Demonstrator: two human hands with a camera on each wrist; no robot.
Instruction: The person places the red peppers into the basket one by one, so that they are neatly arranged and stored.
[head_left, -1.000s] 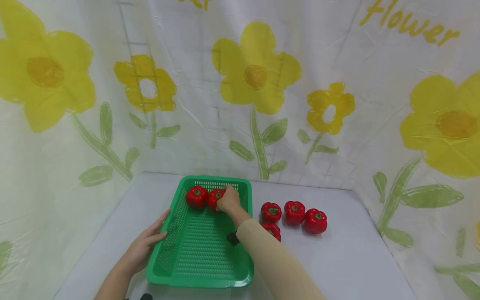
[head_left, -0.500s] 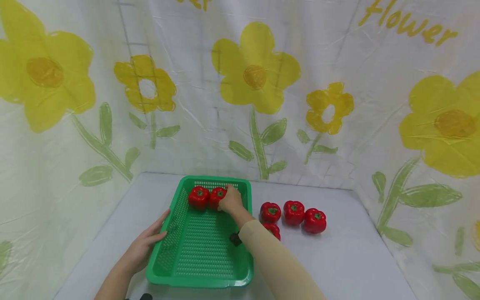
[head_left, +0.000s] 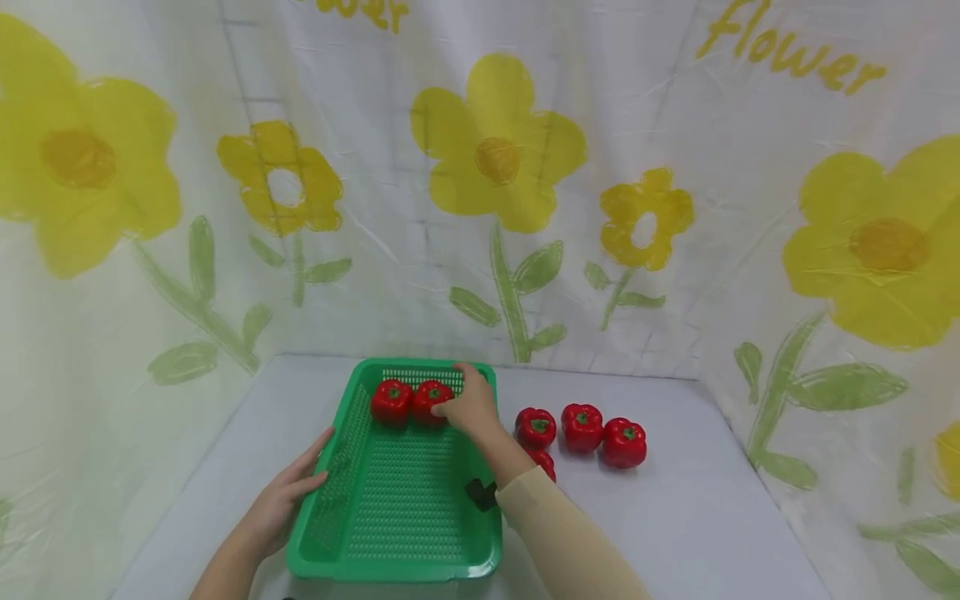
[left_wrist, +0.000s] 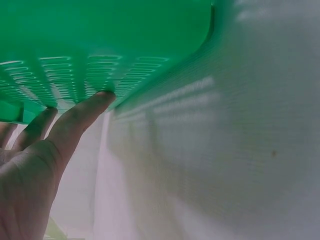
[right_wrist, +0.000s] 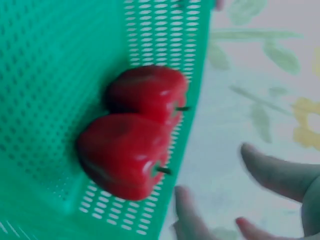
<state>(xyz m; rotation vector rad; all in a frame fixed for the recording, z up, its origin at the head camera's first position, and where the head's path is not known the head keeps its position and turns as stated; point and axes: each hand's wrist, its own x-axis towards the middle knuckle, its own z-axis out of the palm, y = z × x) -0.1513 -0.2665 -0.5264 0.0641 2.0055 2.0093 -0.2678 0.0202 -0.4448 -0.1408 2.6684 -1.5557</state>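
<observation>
A green plastic mesh basket (head_left: 397,572) holds two red bell peppers side by side at its far end: a left pepper (head_left: 392,402) and a right pepper (head_left: 430,406). Beside the right pepper is my right hand (head_left: 476,406), raised over the basket's right rim. In the right wrist view its spread fingers (right_wrist: 187,215) stand apart from the nearer pepper (right_wrist: 122,155), with nothing between them. My left hand (head_left: 276,504) is at the basket's left side. Its extended fingers (left_wrist: 82,117) touch the slotted outer wall (left_wrist: 100,72) in the left wrist view.
Several more red peppers (head_left: 582,428) sit on the white table (head_left: 645,525) right of the basket, one partly hidden by my right forearm. A white curtain (head_left: 390,275) with yellow flowers hangs behind the table. A small dark object (head_left: 480,493) shows by my right wrist.
My right hand has opened off the right pepper and lifted slightly rightward. Both peppers in the basket shifted a little to the right earlier. The left hand stays at the basket's side.
</observation>
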